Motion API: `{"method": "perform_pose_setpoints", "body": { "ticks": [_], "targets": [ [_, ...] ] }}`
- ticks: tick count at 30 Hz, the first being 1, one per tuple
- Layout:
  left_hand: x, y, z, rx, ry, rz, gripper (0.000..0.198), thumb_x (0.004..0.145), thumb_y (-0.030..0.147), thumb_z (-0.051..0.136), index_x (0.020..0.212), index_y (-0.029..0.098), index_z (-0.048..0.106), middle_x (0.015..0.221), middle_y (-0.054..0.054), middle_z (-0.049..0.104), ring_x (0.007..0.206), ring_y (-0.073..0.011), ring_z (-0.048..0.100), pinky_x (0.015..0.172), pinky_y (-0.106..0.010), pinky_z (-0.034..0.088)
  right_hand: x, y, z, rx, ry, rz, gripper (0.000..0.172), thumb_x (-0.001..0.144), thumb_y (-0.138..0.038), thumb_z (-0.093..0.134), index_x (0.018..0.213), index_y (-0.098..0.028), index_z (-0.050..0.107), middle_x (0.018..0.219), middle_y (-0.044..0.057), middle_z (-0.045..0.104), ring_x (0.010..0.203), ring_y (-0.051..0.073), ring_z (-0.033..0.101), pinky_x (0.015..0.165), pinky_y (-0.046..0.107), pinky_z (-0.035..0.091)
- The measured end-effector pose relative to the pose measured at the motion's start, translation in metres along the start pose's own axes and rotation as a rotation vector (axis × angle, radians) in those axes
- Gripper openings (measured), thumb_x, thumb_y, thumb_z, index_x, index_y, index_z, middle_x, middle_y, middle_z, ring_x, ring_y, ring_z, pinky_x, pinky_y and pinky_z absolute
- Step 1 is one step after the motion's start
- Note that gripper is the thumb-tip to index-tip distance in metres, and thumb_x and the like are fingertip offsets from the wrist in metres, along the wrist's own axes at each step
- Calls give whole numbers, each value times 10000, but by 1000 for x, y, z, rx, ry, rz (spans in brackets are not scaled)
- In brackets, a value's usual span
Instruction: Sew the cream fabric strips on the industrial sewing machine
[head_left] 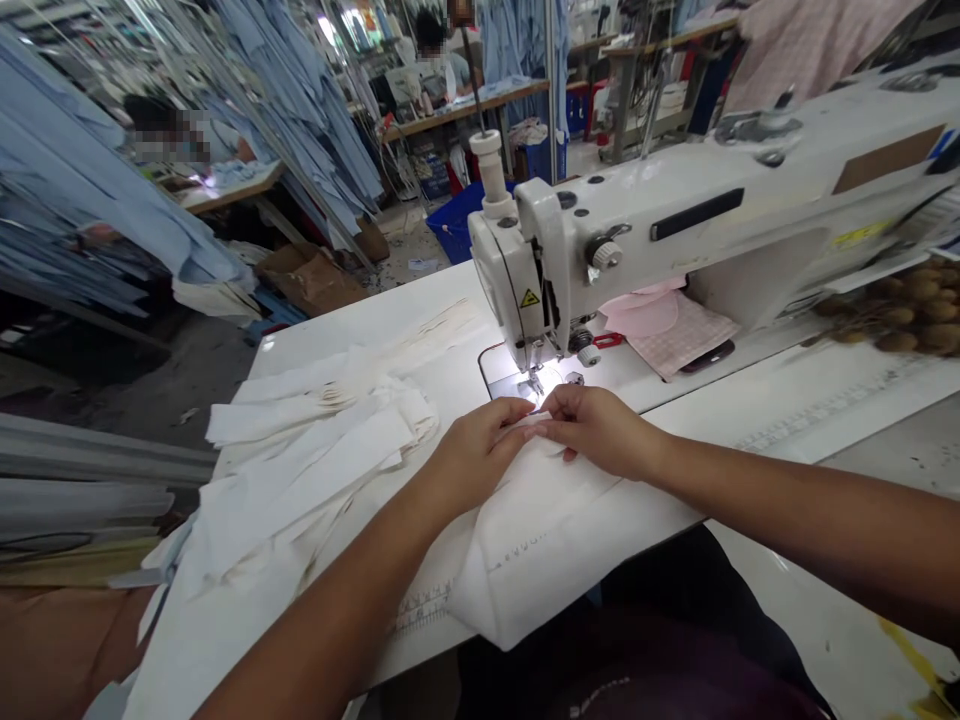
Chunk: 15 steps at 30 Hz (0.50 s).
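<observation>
A white piece of fabric (540, 510) lies over the front edge of the sewing table, its upper end pinched in both my hands. My left hand (484, 445) is closed on that end from the left, thumb and forefinger together. From the right, my right hand (596, 430) grips the same end, fingers curled. The fingertips of both hands nearly meet just in front of the lit needle and presser foot (535, 385) of a white sewing machine (615, 230). What lies between the fingertips is partly hidden.
Stacked white fabric strips (322, 460) cover the table's left side. Pink checked fabric (679, 330) and a red-handled tool (607, 340) lie under the machine arm. Round brown objects (911, 310) sit at right. Blue garments (300, 100) hang behind, with a blue basket (454, 225) and people at other tables.
</observation>
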<state>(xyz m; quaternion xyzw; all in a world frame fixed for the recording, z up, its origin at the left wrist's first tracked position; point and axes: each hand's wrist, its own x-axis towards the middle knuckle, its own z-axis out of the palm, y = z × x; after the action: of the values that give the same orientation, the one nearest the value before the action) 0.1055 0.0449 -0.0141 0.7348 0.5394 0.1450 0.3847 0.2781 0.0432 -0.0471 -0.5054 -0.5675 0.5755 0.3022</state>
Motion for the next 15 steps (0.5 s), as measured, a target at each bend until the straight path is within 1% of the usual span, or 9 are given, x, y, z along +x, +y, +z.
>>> {"method": "perform_pose_setpoints", "body": {
  "ticks": [3, 5, 10, 13, 15],
  "targets": [
    [10, -1, 4, -119, 11, -41, 270, 798, 447, 525, 890, 227, 652, 858, -10, 672, 820, -171, 593, 737, -286, 458, 1, -1, -3, 9, 10, 11, 174, 735, -316, 657, 745, -181, 547, 627, -46, 449, 574, 78, 476, 501, 200, 504],
    [12, -3, 3, -138, 43, -65, 236, 781, 423, 543, 820, 216, 650, 791, -3, 652, 755, -159, 570, 681, -274, 442, 2, -2, -5, 22, 11, 15, 187, 737, -330, 656, 742, -181, 542, 609, -52, 427, 556, 74, 464, 495, 202, 508],
    [12, -3, 5, -132, 81, -117, 205, 766, 397, 548, 760, 210, 631, 680, 22, 588, 636, -128, 512, 570, -241, 396, 4, 2, -7, 69, -6, 22, 187, 732, -312, 666, 778, -177, 544, 645, -41, 451, 581, 76, 478, 493, 196, 512],
    [13, -2, 7, -167, 111, -153, 186, 756, 379, 557, 753, 204, 622, 652, 34, 563, 595, -109, 484, 541, -225, 383, 2, 4, -10, 90, 3, 37, 138, 782, -279, 609, 871, -191, 551, 682, -36, 472, 596, 80, 500, 518, 212, 518],
    [14, -1, 8, -179, 121, -178, 182, 750, 374, 562, 755, 203, 621, 647, 39, 558, 574, -100, 465, 527, -219, 374, 0, 6, -11, 92, 15, 47, 143, 810, -261, 568, 938, -203, 541, 703, -34, 489, 593, 83, 515, 528, 225, 515]
  ]
}}
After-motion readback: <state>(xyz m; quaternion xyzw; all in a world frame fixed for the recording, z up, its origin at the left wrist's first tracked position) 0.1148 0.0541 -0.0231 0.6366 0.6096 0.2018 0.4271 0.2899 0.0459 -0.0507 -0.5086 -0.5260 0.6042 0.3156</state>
